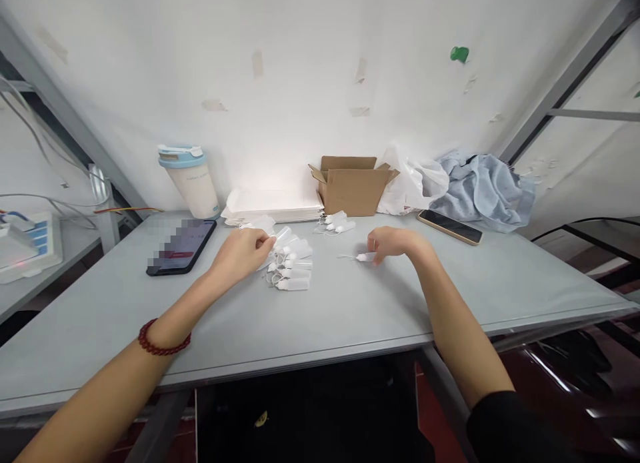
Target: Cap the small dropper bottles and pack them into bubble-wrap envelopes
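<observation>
A small translucent dropper bottle was held at the grey table by the right hand, its right end pinched between thumb and fingertips, its white tip and a thin strand pointed left. The left hand was placed at the left edge of a pile of similar bottles; its fingers were curled together, but whether anything was grasped could not be told. A red beaded bracelet was worn on the left wrist. A smaller group of bottles was laid just before an open cardboard box. The box was flanked by a white stack and a white plastic bag. Farther left, a blue-lidded tumbler was set behind a black smartphone.
</observation>
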### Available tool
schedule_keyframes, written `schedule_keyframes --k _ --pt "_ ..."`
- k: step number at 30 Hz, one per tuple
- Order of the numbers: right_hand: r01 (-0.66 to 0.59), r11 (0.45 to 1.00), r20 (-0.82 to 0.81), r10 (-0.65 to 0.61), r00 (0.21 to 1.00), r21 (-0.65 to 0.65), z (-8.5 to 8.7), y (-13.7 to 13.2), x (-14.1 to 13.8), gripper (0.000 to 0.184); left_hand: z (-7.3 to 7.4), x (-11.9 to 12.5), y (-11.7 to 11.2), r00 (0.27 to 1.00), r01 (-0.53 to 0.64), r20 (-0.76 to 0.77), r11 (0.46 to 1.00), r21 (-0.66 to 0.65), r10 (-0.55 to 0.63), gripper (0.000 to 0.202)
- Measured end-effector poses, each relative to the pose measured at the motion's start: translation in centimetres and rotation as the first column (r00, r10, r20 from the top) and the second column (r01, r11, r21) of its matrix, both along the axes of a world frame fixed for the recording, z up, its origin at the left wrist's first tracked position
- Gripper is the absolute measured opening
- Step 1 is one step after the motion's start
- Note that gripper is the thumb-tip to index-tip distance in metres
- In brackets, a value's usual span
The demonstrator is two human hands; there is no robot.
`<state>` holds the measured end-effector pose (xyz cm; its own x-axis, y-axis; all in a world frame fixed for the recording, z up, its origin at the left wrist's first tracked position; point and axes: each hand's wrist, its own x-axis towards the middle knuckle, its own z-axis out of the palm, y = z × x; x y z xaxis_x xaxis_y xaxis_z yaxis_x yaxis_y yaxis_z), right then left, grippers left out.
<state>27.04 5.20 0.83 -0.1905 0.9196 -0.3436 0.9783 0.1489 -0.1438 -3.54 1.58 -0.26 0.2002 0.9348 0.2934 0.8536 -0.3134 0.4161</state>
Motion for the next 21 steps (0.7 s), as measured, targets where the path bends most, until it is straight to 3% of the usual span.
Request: schedule_keyframes --k 5,10,15,21 --pt "-0.140 0.986 -0.099 0.148 0.984 0.087 -0.6 -0.1 -1.1 0.015 0.0 0.4 -0.3 1.000 0.016 0.008 1.000 0.025 -0.016 0.036" --pt "-0.308 0.921 -0.410 0.384 0.827 0.240 -0.6 -1.4 -3.5 0.014 -0.1 1.2 -0.9 0.970 0.174 0.188 0.979 -0.104 -0.152 0.027" --pt "-0.499 0.865 -0.595 0.429 0.680 0.053 -0.7 -2.0 -4.9 0.018 -0.5 1.7 -1.4 0.922 0.315 0.295 0.929 -0.197 -0.250 0.041" --pt "-0.506 0.862 -0.698 0.378 0.608 0.026 -0.8 -1.9 -4.8 0.017 -0.4 1.8 -1.5 0.896 0.339 0.384 0.902 -0.269 -0.222 0.035"
